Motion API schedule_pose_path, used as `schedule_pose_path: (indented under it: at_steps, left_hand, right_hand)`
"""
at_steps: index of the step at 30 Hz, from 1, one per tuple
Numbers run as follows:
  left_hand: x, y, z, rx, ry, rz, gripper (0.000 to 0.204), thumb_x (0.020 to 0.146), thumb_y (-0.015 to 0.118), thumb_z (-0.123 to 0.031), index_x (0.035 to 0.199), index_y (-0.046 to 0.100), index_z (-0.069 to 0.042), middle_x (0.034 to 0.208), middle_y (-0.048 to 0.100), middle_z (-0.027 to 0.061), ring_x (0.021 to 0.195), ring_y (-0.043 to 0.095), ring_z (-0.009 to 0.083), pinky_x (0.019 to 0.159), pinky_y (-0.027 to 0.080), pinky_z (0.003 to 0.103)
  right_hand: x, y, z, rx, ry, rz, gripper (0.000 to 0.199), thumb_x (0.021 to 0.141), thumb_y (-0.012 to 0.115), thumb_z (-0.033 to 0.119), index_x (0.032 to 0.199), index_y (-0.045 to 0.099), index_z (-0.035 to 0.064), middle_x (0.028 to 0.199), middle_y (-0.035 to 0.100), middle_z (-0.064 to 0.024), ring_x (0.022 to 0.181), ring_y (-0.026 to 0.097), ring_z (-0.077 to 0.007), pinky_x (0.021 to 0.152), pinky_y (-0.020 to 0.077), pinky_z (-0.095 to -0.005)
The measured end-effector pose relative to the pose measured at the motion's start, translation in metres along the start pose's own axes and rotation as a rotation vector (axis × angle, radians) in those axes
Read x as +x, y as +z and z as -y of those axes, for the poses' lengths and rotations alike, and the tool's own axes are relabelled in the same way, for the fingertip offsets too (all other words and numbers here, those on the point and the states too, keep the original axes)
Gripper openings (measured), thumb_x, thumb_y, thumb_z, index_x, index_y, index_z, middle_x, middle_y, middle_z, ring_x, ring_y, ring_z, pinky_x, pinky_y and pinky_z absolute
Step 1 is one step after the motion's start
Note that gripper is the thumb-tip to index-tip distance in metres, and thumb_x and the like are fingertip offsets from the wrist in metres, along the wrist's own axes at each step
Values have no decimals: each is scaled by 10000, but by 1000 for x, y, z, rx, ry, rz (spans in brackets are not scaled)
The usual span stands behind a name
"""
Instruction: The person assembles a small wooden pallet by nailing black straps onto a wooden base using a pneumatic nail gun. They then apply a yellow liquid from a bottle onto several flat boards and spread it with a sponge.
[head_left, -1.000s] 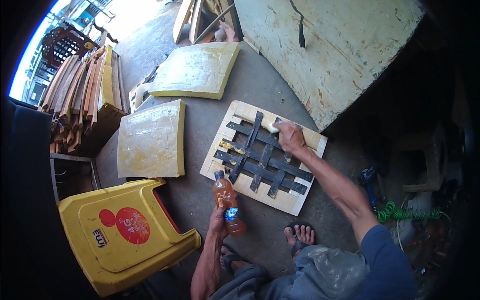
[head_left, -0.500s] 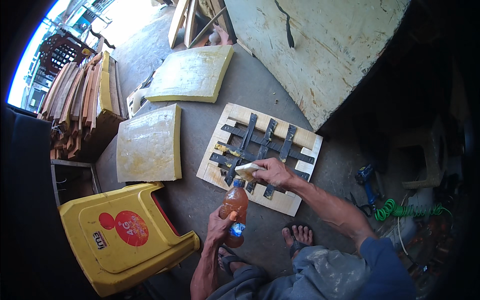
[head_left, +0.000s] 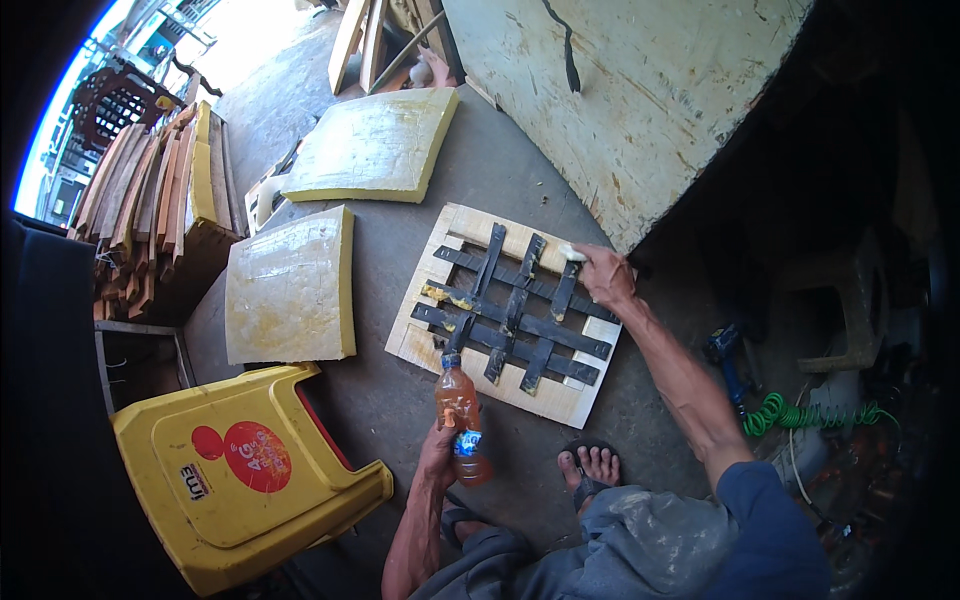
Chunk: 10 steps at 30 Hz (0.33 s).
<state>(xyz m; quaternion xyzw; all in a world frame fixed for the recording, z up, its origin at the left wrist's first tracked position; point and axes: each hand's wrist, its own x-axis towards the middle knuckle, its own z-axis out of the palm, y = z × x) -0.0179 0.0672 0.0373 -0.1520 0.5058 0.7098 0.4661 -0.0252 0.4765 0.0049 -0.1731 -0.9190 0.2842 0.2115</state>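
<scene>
My left hand is wrapped around a clear plastic bottle of amber liquid. The bottle stands nearly upright, its neck just over the near edge of a square wooden seat frame. Black straps crisscross the opening in that frame, with yellowish residue on some of them. At the frame's far right side, my right hand pinches a small pale foam piece. The foam is at the frame's rim beside a strap end; whether it presses down there I cannot tell.
Two thick yellow foam pads lie left of the frame. A yellow plastic seat stands near left, with stacked wood strips behind. A large pale board fills the far right. A blue power tool and green coiled hose lie right.
My right hand has moved away from the bottle's top, out to the frame's far right side, with the foam piece. The bottle has shifted slightly left and stands straighter.
</scene>
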Motion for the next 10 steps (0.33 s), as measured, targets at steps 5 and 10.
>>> schedule_pose_path:
  at_steps: [5,10]
  left_hand:
    - [12,-13,12,-134,42,-15,793,933,677,-568,1501,442,-67,1382,632,88,1071,630,120,877,525,288]
    - [5,-10,-9,194,19,-117,744,958,711,-470,1509,423,-62,1347,654,88,1151,609,165,958,490,321]
  right_hand:
    - [-159,9,119,53,-458,361,293,817,609,84,1088,712,41,1106,739,-107,1045,697,-234,802,468,-397]
    - [-192,-5,156,490,216,1035,512,815,672,94,1327,683,128,1247,713,-181,1207,671,-176,1162,391,-454]
